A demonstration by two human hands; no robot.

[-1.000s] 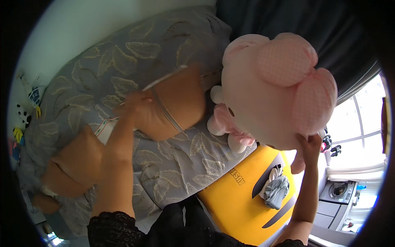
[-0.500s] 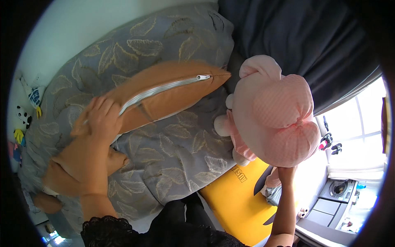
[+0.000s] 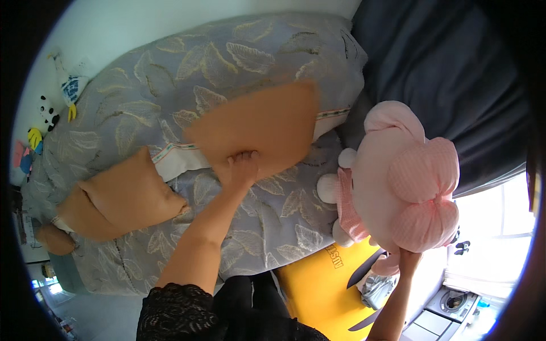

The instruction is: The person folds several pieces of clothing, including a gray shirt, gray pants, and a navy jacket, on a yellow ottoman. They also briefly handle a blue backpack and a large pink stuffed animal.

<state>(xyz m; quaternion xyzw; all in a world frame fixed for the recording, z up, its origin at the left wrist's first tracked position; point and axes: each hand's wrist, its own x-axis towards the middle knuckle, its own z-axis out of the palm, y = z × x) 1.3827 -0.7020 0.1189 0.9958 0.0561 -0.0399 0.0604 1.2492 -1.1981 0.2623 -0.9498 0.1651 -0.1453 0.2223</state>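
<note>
My left hand rests against the front of a tan-brown cushion, its fingers bent and pressing a small dent into the cover. The cushion leans on the grey leaf-patterned sofa cover. In my right hand is a large pink plush toy with a checked bow, gripped low by the bow and held up on the right; the plush hides part of that hand. A second tan-brown cushion lies farther left on the sofa.
A white strip with a coloured border runs behind the cushions. Below the plush is a yellow padded surface with a grey bundle on it. A dark curtain hangs at the right. Small toys are by the left wall.
The cushion has turned from zipper side up to plain face forward, and sits farther right against the sofa. My left hand moved from its left end to its front. The plush stays in my right hand.
</note>
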